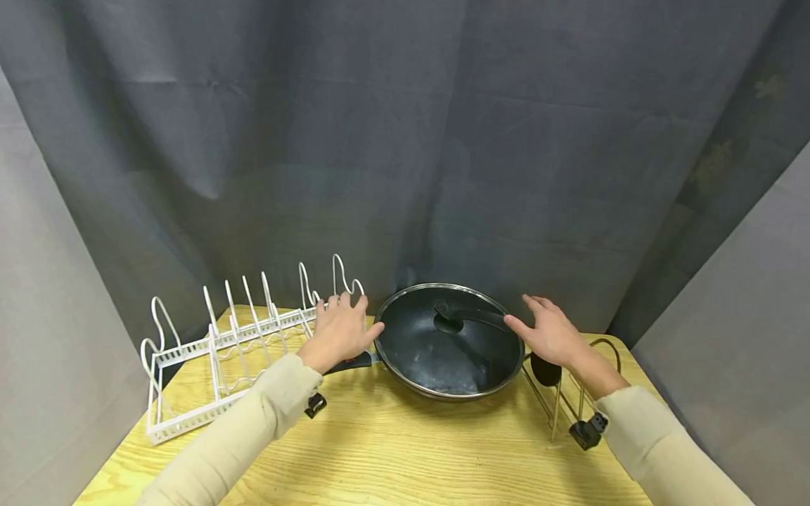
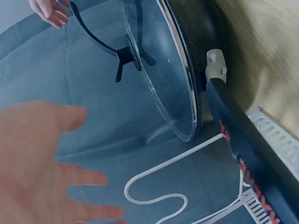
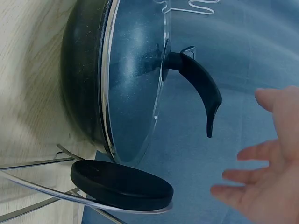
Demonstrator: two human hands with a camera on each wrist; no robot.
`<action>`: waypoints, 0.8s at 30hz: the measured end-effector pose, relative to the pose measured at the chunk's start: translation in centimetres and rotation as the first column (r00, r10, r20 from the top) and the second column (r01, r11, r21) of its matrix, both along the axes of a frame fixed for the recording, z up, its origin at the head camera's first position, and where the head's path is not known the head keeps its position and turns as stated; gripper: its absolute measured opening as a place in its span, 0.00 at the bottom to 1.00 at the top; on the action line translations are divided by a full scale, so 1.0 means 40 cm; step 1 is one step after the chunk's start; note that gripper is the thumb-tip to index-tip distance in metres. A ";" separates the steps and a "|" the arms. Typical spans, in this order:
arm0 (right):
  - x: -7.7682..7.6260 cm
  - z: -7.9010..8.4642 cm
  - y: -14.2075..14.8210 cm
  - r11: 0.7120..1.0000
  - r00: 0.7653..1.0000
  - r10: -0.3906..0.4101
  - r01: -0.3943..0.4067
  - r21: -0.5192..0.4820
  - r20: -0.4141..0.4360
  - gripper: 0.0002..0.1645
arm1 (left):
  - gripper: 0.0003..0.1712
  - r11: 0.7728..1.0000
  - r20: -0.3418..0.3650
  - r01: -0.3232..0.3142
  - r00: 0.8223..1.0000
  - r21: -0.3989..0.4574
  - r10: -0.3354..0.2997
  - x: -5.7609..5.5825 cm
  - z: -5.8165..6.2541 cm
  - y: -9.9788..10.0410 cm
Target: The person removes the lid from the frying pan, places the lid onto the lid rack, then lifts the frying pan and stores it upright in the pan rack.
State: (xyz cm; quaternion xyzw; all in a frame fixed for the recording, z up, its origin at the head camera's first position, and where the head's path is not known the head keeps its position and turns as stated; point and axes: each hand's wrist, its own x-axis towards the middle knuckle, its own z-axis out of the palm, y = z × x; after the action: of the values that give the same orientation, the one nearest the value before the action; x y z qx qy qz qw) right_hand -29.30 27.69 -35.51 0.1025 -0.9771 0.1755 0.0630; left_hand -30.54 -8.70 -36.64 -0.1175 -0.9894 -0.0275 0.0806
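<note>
A dark frying pan (image 3: 80, 70) sits on the table, covered by a glass lid (image 1: 436, 358) with a metal rim. From the lid's centre rises a curved black lid handle (image 3: 201, 81). My left hand (image 1: 342, 330), fingers spread, hovers above the black pan handle (image 2: 247, 144), which points toward the white rack. Near the free end of the lid handle is my right hand (image 1: 553, 334), its fingers extended and holding nothing. The right wrist view shows a gap between those fingers and the lid handle.
To the left stands a white wire rack (image 1: 190, 418) with several upright loops. A smaller metal rack (image 1: 555, 414) with a round black disc (image 3: 121, 184) stands on the right, under my right forearm. Dark curtain (image 1: 380, 176) hangs behind the wooden table (image 1: 405, 457).
</note>
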 end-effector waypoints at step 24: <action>-0.052 -0.043 -0.005 0.952 0.982 0.157 -0.123 -0.279 0.102 0.26 | 0.24 0.970 0.196 0.182 0.957 0.164 -0.213 -0.019 -0.116 -0.086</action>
State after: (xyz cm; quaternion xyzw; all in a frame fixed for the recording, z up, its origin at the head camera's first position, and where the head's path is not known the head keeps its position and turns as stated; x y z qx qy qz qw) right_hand -31.38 27.47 -37.24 0.1509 -0.9360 0.3179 0.0036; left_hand -31.32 -12.12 -41.29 -0.2063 -0.9710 -0.1191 -0.0203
